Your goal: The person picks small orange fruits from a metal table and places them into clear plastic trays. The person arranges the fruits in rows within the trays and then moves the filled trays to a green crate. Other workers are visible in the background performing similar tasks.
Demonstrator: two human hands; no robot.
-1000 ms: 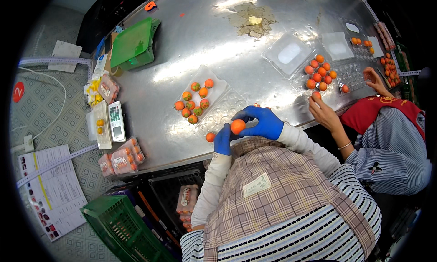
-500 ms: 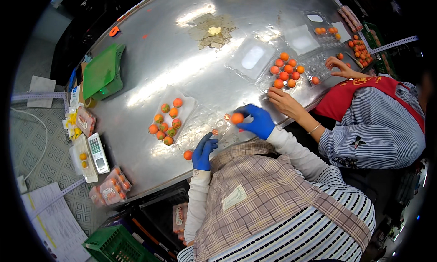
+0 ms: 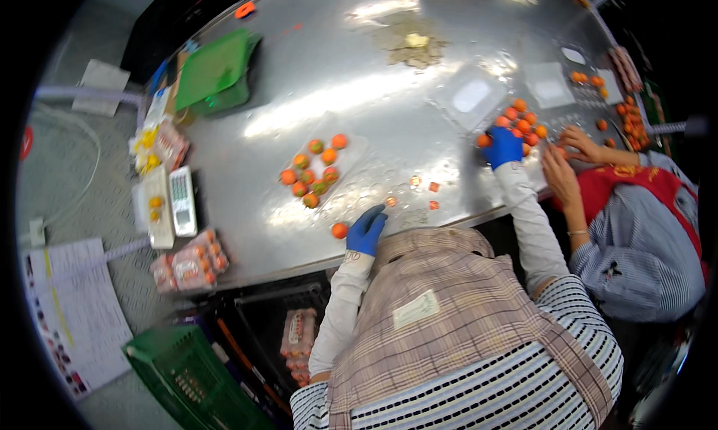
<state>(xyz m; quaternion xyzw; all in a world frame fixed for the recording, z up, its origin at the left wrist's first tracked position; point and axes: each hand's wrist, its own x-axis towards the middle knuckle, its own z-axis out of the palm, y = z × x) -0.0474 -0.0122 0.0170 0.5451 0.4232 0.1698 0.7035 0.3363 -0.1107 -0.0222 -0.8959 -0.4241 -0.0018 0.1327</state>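
My right hand [image 3: 502, 147], in a blue glove, grips an orange round fruit [image 3: 483, 140] at the left edge of a clustered batch of fruit [image 3: 527, 120] at the right. My left hand [image 3: 365, 232], also gloved, rests with fingers apart over a clear moulded tray [image 3: 404, 215] with small red squares. A lone fruit [image 3: 339, 230] lies just left of it. Above, several orange fruits with green patches [image 3: 316, 145] sit on a pale liner. A co-worker's bare hands [image 3: 559, 172] are beside the batch, close to my right hand; what they hold is unclear. The picture is blurred.
A green bin [image 3: 209, 71], white scale [image 3: 182, 202] and packed fruit [image 3: 191, 265] are along the table's left. Below are a green crate [image 3: 179, 363] and black crate [image 3: 269, 306]. Clear containers [image 3: 467, 101] lie at the back right; the co-worker [image 3: 636, 235] stands at my right.
My right hand has moved up and right to the batch with the fruit. My left hand has left that fruit and opened over the clear tray. The view has shifted with my head.
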